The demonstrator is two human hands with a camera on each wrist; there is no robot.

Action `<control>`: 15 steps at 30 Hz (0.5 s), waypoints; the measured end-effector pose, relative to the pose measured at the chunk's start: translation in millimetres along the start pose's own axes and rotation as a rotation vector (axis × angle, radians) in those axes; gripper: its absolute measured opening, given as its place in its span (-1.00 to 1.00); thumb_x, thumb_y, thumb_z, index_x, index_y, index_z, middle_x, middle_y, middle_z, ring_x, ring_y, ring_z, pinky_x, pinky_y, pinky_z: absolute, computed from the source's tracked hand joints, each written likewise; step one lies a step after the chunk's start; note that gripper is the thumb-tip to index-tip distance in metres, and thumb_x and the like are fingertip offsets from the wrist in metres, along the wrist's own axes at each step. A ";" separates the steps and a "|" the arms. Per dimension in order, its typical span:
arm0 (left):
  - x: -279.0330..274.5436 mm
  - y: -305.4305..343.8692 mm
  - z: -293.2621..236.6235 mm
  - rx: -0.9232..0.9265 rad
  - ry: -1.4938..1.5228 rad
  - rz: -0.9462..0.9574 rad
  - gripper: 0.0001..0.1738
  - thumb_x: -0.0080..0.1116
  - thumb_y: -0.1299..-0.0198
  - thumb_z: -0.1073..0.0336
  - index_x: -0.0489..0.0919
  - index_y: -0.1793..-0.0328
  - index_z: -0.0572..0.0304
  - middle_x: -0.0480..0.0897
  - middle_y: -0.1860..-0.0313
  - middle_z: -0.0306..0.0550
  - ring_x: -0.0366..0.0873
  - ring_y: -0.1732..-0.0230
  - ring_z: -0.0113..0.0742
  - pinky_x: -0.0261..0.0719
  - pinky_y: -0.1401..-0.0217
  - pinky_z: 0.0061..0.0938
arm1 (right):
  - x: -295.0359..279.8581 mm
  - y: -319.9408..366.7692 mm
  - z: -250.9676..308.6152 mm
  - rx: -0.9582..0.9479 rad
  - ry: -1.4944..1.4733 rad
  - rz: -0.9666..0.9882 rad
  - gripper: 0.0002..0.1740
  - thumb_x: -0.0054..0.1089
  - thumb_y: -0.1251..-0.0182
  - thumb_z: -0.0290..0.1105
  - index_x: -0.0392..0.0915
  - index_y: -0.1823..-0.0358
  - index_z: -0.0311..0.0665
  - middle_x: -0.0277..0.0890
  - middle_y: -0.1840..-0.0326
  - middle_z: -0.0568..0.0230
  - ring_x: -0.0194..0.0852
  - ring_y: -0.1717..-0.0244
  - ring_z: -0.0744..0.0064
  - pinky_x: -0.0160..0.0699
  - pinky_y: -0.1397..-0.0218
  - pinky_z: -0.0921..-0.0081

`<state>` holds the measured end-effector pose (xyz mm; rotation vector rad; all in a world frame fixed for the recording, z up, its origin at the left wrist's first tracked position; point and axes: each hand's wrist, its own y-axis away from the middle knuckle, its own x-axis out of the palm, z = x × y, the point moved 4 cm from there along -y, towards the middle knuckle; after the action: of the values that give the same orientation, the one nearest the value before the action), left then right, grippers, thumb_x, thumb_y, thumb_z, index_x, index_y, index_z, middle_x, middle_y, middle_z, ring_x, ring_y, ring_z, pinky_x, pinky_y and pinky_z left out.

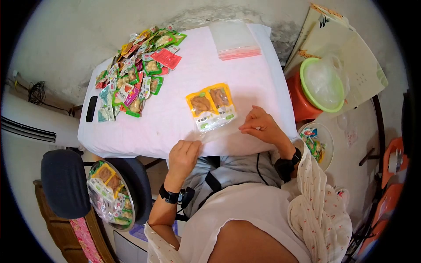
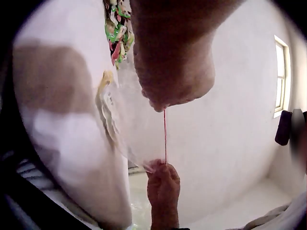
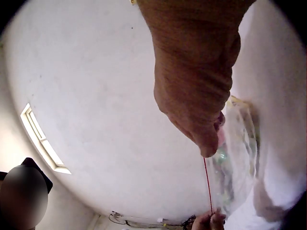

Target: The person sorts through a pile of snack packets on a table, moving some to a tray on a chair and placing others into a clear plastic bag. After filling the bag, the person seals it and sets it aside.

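A clear zip bag (image 1: 215, 134) with a thin red seal line is stretched between both hands near the table's front edge. My left hand (image 1: 183, 158) pinches one end of its mouth. At the other end, my right hand (image 1: 263, 126) pinches the opposite corner. Both wrist views show the red seal line (image 2: 165, 136) drawn straight from hand to hand. Yellow-edged snack packets (image 1: 210, 105) with brown pieces showing through their windows lie inside the bag, on the table.
A heap of small snack packets (image 1: 136, 74) covers the table's left, beside a black phone (image 1: 91, 108). Flat zip bags (image 1: 234, 41) lie stacked at the back. A metal basin (image 1: 127, 188) of filled bags stands left; a green basin (image 1: 307, 83) and a tub of packets (image 1: 328, 151) stand right.
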<state>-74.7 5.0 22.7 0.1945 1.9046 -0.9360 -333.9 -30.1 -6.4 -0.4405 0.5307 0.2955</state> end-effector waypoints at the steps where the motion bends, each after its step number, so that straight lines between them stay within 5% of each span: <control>1: 0.4 1.9 1.1 -0.021 0.012 -0.007 -0.79 0.29 0.10 0.51 0.59 0.27 0.21 0.57 0.42 -0.10 0.50 0.38 -0.15 0.49 0.34 -0.37 | 0.3 -0.1 0.1 0.002 -0.011 0.005 -0.91 0.40 -0.03 -0.38 0.70 0.38 -0.06 0.41 0.45 0.52 0.41 0.23 0.46 0.03 -0.38 0.00; 6: 1.1 7.7 6.7 -0.086 0.054 -0.034 -0.84 0.28 0.06 0.50 0.59 0.31 0.21 0.57 0.42 -0.09 0.50 0.37 -0.14 0.49 0.32 -0.36 | -0.6 -1.6 -1.4 0.025 -0.036 0.017 -0.92 0.38 -0.05 -0.39 0.70 0.38 -0.10 0.44 0.45 0.51 0.42 0.25 0.45 0.00 -0.39 0.04; 9: 1.4 9.3 12.1 -0.088 0.061 -0.063 -0.85 0.25 0.05 0.47 0.57 0.30 0.19 0.55 0.41 -0.11 0.48 0.37 -0.16 0.48 0.34 -0.36 | 0.3 -4.5 -5.2 -0.015 -0.023 0.014 -0.93 0.35 -0.08 -0.42 0.68 0.38 -0.18 0.46 0.44 0.44 0.42 0.28 0.45 0.25 -0.22 0.22; 11: 5.3 8.3 19.6 -0.162 0.027 -0.011 -0.88 0.22 0.02 0.49 0.57 0.31 0.19 0.56 0.40 -0.10 0.49 0.33 -0.15 0.47 0.31 -0.37 | 6.5 -10.1 -14.5 0.097 -0.193 -0.002 -0.94 0.31 -0.12 -0.45 0.67 0.36 -0.25 0.48 0.43 0.34 0.42 0.32 0.45 0.39 0.09 0.45; 15: 12.3 1.8 30.9 -0.230 0.032 -0.069 -0.81 0.22 0.04 0.54 0.57 0.24 0.22 0.58 0.34 -0.04 0.51 0.29 -0.07 0.46 0.23 -0.32 | 15.6 -24.2 -25.0 0.122 -0.212 -0.053 -0.94 0.26 -0.15 -0.47 0.65 0.36 -0.29 0.48 0.44 0.28 0.41 0.36 0.45 0.35 0.31 0.56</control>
<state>-58.7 -17.8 4.4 0.0074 2.0419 -0.7550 -322.4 -60.5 -26.3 -0.2996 0.3274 0.2541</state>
